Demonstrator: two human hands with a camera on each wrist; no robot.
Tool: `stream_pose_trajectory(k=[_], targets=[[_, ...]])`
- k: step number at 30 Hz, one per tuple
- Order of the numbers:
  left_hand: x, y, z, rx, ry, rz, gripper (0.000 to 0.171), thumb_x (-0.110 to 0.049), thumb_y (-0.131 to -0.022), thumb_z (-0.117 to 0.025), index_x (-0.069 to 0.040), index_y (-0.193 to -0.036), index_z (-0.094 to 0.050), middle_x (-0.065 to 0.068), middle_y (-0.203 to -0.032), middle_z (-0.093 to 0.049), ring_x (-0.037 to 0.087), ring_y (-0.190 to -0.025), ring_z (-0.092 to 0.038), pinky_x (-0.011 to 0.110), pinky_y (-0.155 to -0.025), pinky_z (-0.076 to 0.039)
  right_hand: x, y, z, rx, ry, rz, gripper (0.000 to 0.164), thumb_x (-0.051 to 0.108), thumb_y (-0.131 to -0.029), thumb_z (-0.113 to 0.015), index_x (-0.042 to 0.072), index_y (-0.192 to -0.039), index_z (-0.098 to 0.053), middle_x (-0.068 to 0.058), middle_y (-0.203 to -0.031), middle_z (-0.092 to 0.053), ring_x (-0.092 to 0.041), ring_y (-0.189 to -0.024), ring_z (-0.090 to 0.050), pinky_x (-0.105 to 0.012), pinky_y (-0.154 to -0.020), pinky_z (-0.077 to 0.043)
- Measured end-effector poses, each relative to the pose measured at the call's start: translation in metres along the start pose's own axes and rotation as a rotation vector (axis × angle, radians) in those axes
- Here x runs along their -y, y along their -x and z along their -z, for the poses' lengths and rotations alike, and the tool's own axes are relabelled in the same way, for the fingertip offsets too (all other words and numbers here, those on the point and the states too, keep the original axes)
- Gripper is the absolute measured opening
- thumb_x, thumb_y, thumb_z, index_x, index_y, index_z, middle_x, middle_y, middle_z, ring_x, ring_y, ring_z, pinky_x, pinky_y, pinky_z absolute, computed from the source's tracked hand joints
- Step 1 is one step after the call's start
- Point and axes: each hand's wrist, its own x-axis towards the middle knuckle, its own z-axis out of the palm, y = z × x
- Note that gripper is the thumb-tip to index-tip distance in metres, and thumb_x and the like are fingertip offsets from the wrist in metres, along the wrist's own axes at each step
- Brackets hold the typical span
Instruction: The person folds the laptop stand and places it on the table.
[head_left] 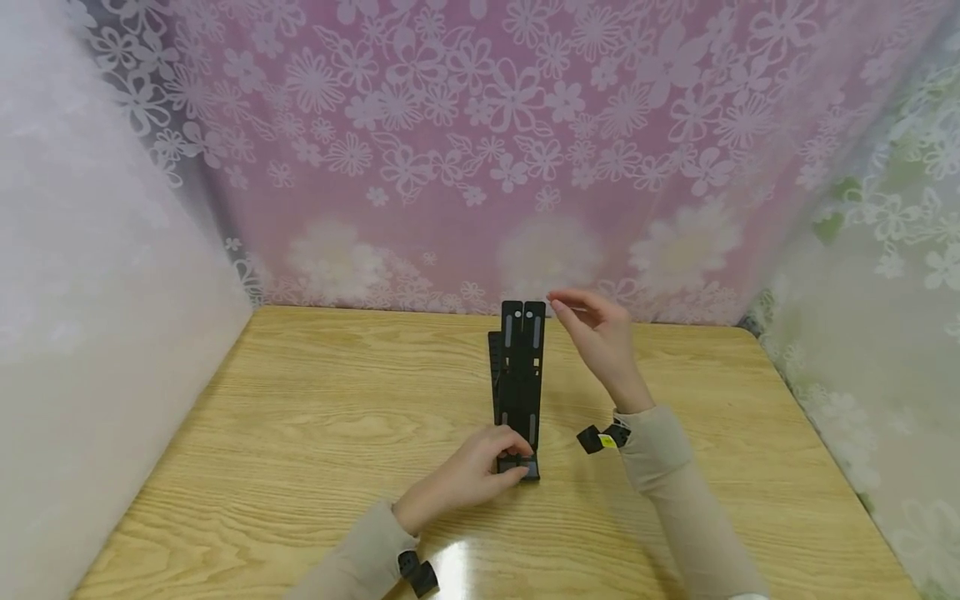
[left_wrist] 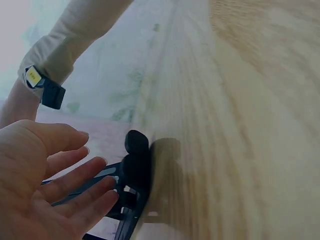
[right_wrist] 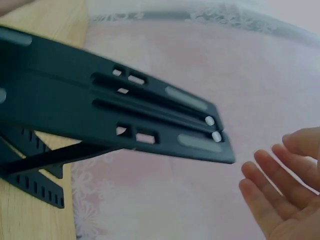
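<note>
A black folding laptop stand (head_left: pixel 519 387) stands propped up on the table, its two narrow arms side by side and sloping. In the right wrist view, grey pads, slots and two white dots show on the stand (right_wrist: pixel 55 95), above a notched base (right_wrist: pixel 42 187). My left hand (head_left: pixel 472 471) is at the stand's low front end, overlapping the front lip; in the left wrist view its fingers are loosely extended beside the black hinge part (left_wrist: pixel 136 172). Just right of the stand's upper end, my right hand (head_left: pixel 603 342) is raised, its fingers loosely bent around nothing.
The stand is on a wood-grain table (head_left: pixel 337 417). Behind it hangs a pink flowered curtain (head_left: pixel 450 167). Pale sheets enclose the left side (head_left: pixel 112 292) and the right side (head_left: pixel 877 333). A small black camera (head_left: pixel 600 437) is strapped at the right wrist.
</note>
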Motion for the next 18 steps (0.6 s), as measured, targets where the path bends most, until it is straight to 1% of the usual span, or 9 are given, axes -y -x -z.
stream_pose_trajectory(k=[3, 5, 8, 10, 11, 13, 18], targets=[[0.002, 0.003, -0.003, 0.011, -0.001, 0.023, 0.023, -0.010, -0.094, -0.069, -0.003, -0.116, -0.067, 0.009, -0.113, -0.067, 0.022, -0.101, -0.063, 0.030, -0.086, -0.053, -0.008, -0.005, -0.002, 0.034, 0.019, 0.012, 0.020, -0.004, -0.093, -0.064, -0.010, -0.111, -0.069, -0.024, -0.110, -0.068, -0.031, -0.100, -0.067, -0.021, -0.084, -0.053], [0.004, 0.002, -0.005, 0.025, -0.007, 0.034, 0.027, -0.009, -0.092, -0.071, -0.003, -0.118, -0.068, 0.009, -0.115, -0.068, 0.019, -0.104, -0.064, 0.028, -0.087, -0.053, -0.012, -0.007, -0.001, 0.054, 0.031, 0.009, 0.021, -0.003, -0.093, -0.065, -0.008, -0.113, -0.069, -0.022, -0.112, -0.068, -0.035, -0.103, -0.066, -0.023, -0.086, -0.054], [0.006, 0.001, -0.010, 0.051, -0.004, 0.062, 0.031, -0.008, -0.090, -0.073, -0.003, -0.121, -0.068, 0.006, -0.120, -0.069, 0.014, -0.111, -0.063, 0.026, -0.092, -0.051, -0.019, -0.010, -0.001, 0.101, 0.016, -0.016, 0.023, 0.000, -0.094, -0.065, -0.006, -0.117, -0.069, -0.020, -0.117, -0.067, -0.035, -0.109, -0.064, -0.035, -0.093, -0.053], [0.008, 0.002, -0.013, 0.064, 0.009, 0.079, 0.033, -0.008, -0.090, -0.073, -0.004, -0.122, -0.069, 0.004, -0.121, -0.069, 0.012, -0.114, -0.061, 0.025, -0.095, -0.049, -0.024, -0.012, -0.001, 0.136, -0.015, -0.042, 0.025, 0.002, -0.095, -0.064, -0.005, -0.119, -0.068, -0.020, -0.120, -0.066, -0.035, -0.111, -0.062, -0.043, -0.095, -0.051], [0.009, 0.002, -0.015, 0.065, 0.010, 0.083, 0.033, -0.007, -0.089, -0.073, -0.005, -0.122, -0.069, 0.003, -0.122, -0.069, 0.011, -0.115, -0.061, 0.025, -0.097, -0.048, -0.026, -0.013, -0.002, 0.154, -0.037, -0.055, 0.026, 0.003, -0.096, -0.064, -0.005, -0.120, -0.067, -0.020, -0.122, -0.066, -0.035, -0.112, -0.062, -0.045, -0.096, -0.051], [0.011, 0.004, -0.019, 0.056, 0.021, 0.090, 0.033, -0.007, -0.089, -0.073, -0.006, -0.122, -0.070, 0.002, -0.121, -0.069, 0.010, -0.115, -0.061, 0.024, -0.097, -0.048, -0.031, -0.014, -0.003, 0.186, -0.075, -0.078, 0.027, 0.003, -0.096, -0.064, -0.005, -0.122, -0.066, -0.020, -0.124, -0.065, -0.036, -0.114, -0.061, -0.043, -0.097, -0.050], [0.018, 0.006, -0.024, -0.004, 0.027, 0.078, 0.032, -0.004, -0.086, -0.075, -0.007, -0.117, -0.073, 0.001, -0.117, -0.071, 0.010, -0.111, -0.063, 0.023, -0.095, -0.049, -0.039, -0.017, -0.008, 0.239, -0.161, -0.090, 0.029, -0.002, -0.095, -0.063, -0.008, -0.123, -0.065, -0.025, -0.125, -0.063, -0.039, -0.114, -0.059, -0.031, -0.094, -0.051]])
